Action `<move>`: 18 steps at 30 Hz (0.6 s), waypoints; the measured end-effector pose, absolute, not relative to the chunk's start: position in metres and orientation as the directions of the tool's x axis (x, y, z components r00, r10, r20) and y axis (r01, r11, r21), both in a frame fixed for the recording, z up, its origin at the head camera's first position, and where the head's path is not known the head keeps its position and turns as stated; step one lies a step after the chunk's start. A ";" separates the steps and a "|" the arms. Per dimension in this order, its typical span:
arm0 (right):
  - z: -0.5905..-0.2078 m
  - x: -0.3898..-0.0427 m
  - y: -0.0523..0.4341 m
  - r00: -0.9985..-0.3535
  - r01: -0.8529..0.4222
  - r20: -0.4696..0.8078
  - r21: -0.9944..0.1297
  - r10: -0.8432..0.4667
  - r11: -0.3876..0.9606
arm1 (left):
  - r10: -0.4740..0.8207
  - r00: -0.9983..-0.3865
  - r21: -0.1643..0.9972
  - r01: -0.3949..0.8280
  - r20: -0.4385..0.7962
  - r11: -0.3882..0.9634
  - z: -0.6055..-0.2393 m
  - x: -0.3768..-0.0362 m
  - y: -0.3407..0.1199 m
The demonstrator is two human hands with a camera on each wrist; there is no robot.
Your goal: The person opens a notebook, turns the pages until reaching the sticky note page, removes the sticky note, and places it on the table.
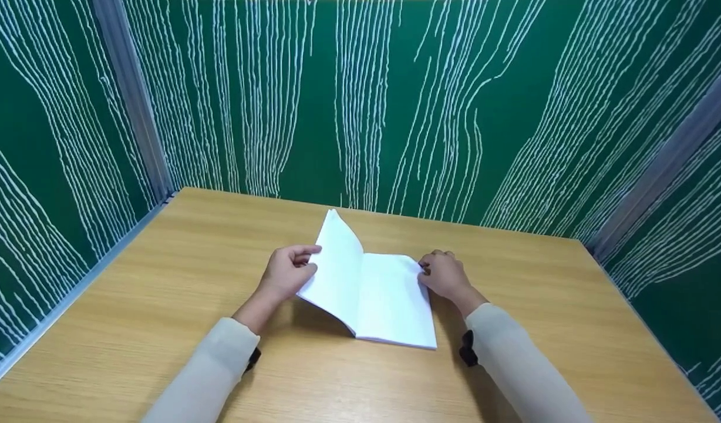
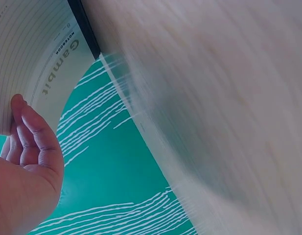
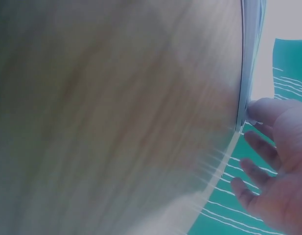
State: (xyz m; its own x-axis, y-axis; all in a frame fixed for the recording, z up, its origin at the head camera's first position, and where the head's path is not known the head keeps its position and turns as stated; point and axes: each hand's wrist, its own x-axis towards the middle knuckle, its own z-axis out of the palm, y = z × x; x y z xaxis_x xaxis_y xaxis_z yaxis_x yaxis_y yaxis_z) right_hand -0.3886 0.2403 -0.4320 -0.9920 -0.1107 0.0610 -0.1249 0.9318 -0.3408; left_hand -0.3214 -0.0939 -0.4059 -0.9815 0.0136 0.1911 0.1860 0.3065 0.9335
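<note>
A notebook [image 1: 394,299] lies open on the wooden table in the head view, its pages white. Its left half [image 1: 336,271] is raised and tilted, and its right half is low on the tabletop. My left hand [image 1: 289,271] pinches the outer edge of the raised part. In the left wrist view, the fingers of the left hand [image 2: 35,147] touch a lined page [image 2: 13,54], beside a light panel printed "Gambit" [image 2: 60,66]. My right hand [image 1: 445,275] pinches the right edge near the top corner; in the right wrist view, its thumb [image 3: 268,110] meets the page edges.
The wooden table [image 1: 178,276] stretches out around the notebook. Behind and beside it stand green panels [image 1: 313,117] with wavy white lines, joined by grey posts [image 1: 131,100]. Both forearms wear light sleeves [image 1: 211,364], with a dark band [image 1: 468,349] at the wrist.
</note>
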 end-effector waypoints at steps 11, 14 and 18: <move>-0.432 -0.391 0.237 -0.996 -0.086 0.026 -0.368 -0.083 0.926 | 0.030 -0.976 0.930 0.215 0.216 0.299 -0.405 -0.319 -0.095; -0.431 -0.391 0.235 -0.997 -0.070 0.011 -0.371 -0.071 0.926 | 0.029 -0.977 0.932 0.212 0.213 0.296 -0.404 -0.319 -0.095; -0.431 -0.391 0.232 -0.998 -0.052 -0.010 -0.369 -0.060 0.928 | 0.027 -0.978 0.931 0.207 0.209 0.299 -0.404 -0.319 -0.095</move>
State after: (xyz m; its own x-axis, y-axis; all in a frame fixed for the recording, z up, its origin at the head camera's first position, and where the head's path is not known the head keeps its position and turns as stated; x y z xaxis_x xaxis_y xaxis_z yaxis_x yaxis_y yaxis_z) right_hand -0.3908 0.2318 -0.4307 -0.9982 -0.0599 -0.0096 -0.0521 0.9278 -0.3694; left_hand -0.3186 -0.0948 -0.4039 -0.9776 0.0274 0.2085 0.2071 0.2991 0.9315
